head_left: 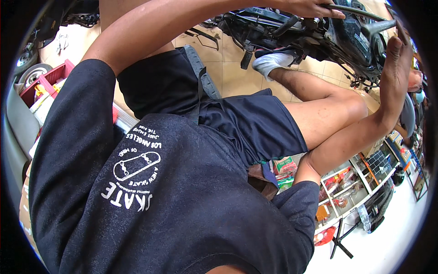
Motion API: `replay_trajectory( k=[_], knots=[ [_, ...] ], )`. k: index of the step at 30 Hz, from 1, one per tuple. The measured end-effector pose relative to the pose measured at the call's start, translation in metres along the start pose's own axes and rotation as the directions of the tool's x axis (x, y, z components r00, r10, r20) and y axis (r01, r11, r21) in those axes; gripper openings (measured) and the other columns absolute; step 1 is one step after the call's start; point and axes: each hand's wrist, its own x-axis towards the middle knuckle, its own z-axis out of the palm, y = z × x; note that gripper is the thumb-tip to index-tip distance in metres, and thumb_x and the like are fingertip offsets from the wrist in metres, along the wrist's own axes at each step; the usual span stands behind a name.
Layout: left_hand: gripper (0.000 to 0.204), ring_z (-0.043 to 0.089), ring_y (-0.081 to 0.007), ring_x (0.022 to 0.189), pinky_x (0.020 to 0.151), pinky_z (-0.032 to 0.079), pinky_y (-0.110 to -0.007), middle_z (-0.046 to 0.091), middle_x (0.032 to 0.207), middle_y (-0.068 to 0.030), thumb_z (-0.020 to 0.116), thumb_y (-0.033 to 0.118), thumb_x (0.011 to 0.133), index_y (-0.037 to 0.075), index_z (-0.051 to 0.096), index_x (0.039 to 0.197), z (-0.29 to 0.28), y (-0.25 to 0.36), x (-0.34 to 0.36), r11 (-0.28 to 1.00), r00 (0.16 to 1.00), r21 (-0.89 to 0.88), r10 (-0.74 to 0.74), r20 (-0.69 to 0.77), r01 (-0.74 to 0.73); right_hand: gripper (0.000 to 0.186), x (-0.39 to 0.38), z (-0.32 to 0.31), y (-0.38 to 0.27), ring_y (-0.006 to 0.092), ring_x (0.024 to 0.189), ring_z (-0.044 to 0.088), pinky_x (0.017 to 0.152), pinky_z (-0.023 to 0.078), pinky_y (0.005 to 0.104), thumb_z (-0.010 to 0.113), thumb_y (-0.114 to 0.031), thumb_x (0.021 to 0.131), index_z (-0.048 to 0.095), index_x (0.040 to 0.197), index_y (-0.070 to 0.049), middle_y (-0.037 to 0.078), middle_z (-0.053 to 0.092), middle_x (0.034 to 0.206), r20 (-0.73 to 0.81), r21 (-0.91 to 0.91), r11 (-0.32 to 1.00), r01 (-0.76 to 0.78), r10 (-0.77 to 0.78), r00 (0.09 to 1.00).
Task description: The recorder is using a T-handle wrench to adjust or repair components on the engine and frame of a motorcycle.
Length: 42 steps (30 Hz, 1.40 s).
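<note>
At the top edge, my left hand [315, 7] is closed on one end of a long, dark, thin bar [356, 11]. The bar slants down to the right, towards a grey tapered piece [382, 27] whose kind I cannot make out. At the upper right is my right hand [396, 66], its thumb raised and its fingers seemingly stretched upward beside the grey piece. Whether it touches that piece is unclear. Below both lies a motorcycle's dark engine and frame [351, 41], with a foot peg [247, 59] sticking out.
My bent leg [328, 109] reaches towards the motorcycle over a tiled floor [232, 77]. A tyre [203, 73] lies by my other thigh. On the right is a divided parts case [342, 192] with bagged items. Red trays [48, 84] and a wheel [34, 73] are at the left.
</note>
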Motion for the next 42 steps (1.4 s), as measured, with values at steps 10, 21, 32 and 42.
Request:
replay_trajectory(
  k=[10,21,32,42],
  knots=[
    [0.054,0.062,-0.0299,0.053,0.056,0.049,-0.043,0.061,0.058,-0.0145,0.054,0.042,0.101,-0.003,0.065,0.072,-0.007,-0.007,0.004,0.985,0.984,-0.061,-0.167,-0.068,0.163,0.061,0.001,0.003,-0.025,0.0103,0.042,0.049,0.051,0.048,0.0217,0.029,-0.041,0.103,0.057,0.062,-0.005,0.0,0.049,0.049,-0.615,-0.117,0.979,-0.169,0.061,0.786],
    [0.054,0.065,-0.0334,0.058,0.058,0.049,-0.044,0.061,0.059,-0.0168,0.055,0.042,0.1,-0.003,0.068,0.074,-0.006,0.0,0.001,0.987,0.989,0.066,-0.142,-0.04,0.144,0.048,0.001,0.009,0.001,0.009,0.059,0.051,0.056,0.032,0.0213,0.054,-0.033,0.101,0.072,0.085,0.008,0.003,0.056,0.063,-0.414,0.106,0.984,-0.146,0.177,0.893],
    [0.053,0.065,-0.0321,0.058,0.058,0.05,-0.044,0.061,0.06,-0.0163,0.055,0.042,0.1,-0.003,0.067,0.076,-0.004,-0.006,0.004,0.992,0.992,-0.061,-0.115,-0.043,0.112,0.015,0.005,0.019,-0.002,0.0094,0.076,0.069,0.07,0.051,0.0195,0.068,-0.01,0.095,0.077,0.102,-0.001,0.008,0.075,0.086,-0.363,-0.013,0.983,0.183,-0.175,0.915],
    [0.051,0.065,-0.032,0.057,0.057,0.05,-0.043,0.062,0.06,-0.017,0.055,0.041,0.1,-0.003,0.068,0.077,-0.009,0.008,-0.002,0.986,0.988,-0.08,-0.147,-0.04,0.143,0.014,0.001,0.019,-0.002,0.0115,0.087,0.07,0.082,0.055,0.0233,0.07,-0.007,0.093,0.077,0.104,-0.002,0.007,0.075,0.097,-0.148,0.016,0.954,0.298,-0.293,0.945]
  ],
)
